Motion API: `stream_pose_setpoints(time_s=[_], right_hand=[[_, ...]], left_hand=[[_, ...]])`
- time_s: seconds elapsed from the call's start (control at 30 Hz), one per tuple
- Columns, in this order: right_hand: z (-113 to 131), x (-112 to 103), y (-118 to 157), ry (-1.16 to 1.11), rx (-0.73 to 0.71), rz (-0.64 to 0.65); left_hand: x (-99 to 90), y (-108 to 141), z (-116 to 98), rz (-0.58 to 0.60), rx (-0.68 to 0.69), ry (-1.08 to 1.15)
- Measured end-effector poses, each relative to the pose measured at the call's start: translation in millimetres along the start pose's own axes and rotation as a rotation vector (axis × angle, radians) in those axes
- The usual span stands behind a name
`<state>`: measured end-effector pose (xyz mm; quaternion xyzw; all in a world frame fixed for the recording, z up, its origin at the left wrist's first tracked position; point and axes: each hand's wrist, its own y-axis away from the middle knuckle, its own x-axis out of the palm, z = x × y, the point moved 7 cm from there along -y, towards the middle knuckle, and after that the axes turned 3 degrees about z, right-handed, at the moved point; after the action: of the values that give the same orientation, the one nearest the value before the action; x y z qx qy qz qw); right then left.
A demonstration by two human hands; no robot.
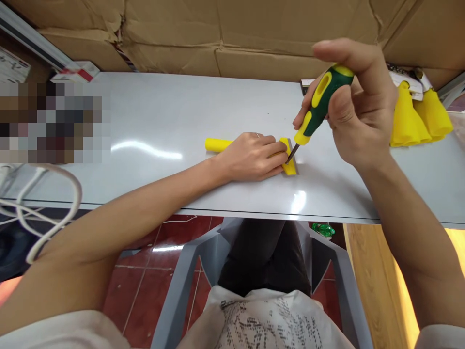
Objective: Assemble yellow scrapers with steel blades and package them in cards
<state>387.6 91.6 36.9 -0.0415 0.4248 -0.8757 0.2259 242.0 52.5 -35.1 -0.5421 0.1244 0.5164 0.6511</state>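
My left hand lies on the white tabletop, closed round a yellow scraper. The end of its handle sticks out to the left of my wrist, and its wide head with a thin blade edge shows past my fingertips. My right hand holds a screwdriver with a green and yellow handle between thumb and fingers, its index finger lifted away. The screwdriver leans to the right, and its dark shaft reaches down to the scraper head. What the tip meets there is too small to make out.
Several yellow flared pieces stand at the table's right end. Brown cardboard lines the back. A red and white box sits at the back left, with white cables below. A grey chair is under me.
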Motion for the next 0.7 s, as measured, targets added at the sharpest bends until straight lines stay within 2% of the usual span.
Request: stream_pose_setpoints(time_s=[0.1, 0.2, 0.3, 0.43, 0.53, 0.7], right_hand=[[-3.1, 0.9, -2.4, -0.102, 0.1, 0.134], [-7.2, -7.7, -4.9, -0.066, 0.183, 0.157], [-7.8, -14.8, -6.7, 0.001, 0.112, 0.145], [-3.3, -11.6, -5.8, -0.048, -0.044, 0.148], [-0.6, -7.4, -5.1, -0.056, -0.069, 0.109], [-2.5, -7.9, -3.1, 0.0, -0.056, -0.032]], left_hand=[[0.8, -0.2, 4.4, 0.02, -0.059, 0.046], [4.1, 1.4, 6.1, 0.058, -0.088, 0.047], [4.0, 1.9, 3.7, 0.054, -0.065, 0.007], [3.0, 0.9, 2.5, 0.05, -0.055, -0.013], [2.7, 0.9, 2.7, 0.059, -0.055, -0.01], [-0.6, 2.3, 1.4, 0.036, -0.054, 0.021]])
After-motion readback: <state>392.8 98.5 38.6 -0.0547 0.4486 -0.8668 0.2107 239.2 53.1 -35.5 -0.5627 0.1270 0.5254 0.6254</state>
